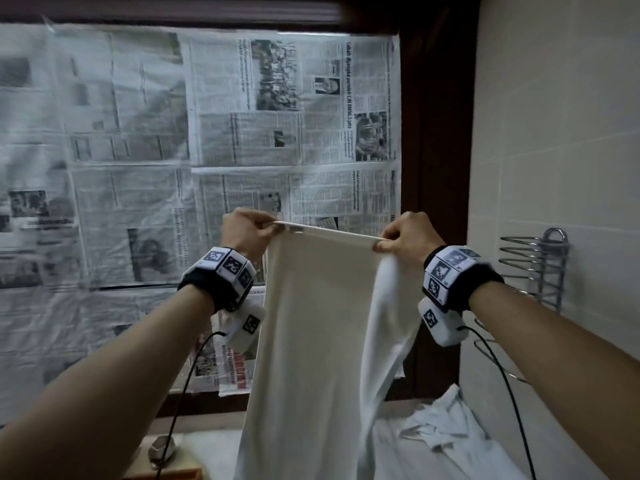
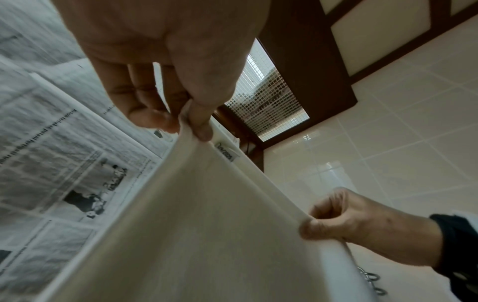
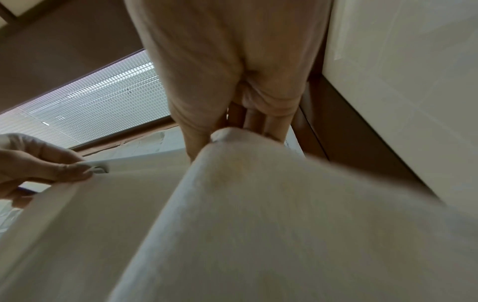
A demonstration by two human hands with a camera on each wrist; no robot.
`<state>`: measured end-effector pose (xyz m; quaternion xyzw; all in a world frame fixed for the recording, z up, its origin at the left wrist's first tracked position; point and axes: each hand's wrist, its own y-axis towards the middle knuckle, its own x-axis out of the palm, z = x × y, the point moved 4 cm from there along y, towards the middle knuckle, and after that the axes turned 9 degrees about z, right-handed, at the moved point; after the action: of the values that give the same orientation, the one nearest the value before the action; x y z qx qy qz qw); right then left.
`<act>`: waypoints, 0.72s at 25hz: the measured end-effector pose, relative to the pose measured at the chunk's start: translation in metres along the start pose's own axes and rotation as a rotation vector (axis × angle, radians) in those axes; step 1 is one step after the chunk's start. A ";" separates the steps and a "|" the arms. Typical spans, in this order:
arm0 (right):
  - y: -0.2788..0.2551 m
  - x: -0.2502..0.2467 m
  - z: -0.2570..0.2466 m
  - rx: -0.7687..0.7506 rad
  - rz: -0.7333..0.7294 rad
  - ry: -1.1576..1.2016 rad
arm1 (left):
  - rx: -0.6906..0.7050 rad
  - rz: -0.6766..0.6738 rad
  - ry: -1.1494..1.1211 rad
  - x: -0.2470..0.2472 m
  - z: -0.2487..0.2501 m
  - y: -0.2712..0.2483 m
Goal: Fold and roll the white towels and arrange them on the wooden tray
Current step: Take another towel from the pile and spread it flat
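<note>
Newspaper sheets (image 1: 207, 133) cover the window; tiled wall (image 1: 554, 133) right, perhaps a bathroom.

Towel's (image 1: 311, 323) lower end off-frame; perhaps a tray corner (image 1: 166, 474), cropped.

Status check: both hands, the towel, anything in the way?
Left hand and right hand each pinch a top corner. White towel hangs stretched between them, unfolded. More crumpled towels on counter below right. Nothing blocking.
</note>
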<state>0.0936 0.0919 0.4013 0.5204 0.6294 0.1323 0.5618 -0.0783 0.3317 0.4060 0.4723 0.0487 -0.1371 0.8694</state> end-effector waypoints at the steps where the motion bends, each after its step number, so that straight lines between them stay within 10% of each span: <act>1: -0.001 -0.004 0.004 0.010 0.007 -0.002 | -0.003 0.011 0.017 -0.007 -0.004 0.002; 10: -0.023 -0.030 0.025 0.094 0.202 -0.024 | -0.216 0.044 -0.001 -0.053 -0.041 -0.009; 18: -0.048 -0.039 -0.007 0.359 0.229 0.729 | -0.419 -0.033 -0.547 -0.092 -0.007 -0.029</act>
<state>0.0565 0.0432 0.3897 0.5955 0.7382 0.2577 0.1844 -0.1738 0.3404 0.3983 0.2285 -0.1513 -0.2595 0.9260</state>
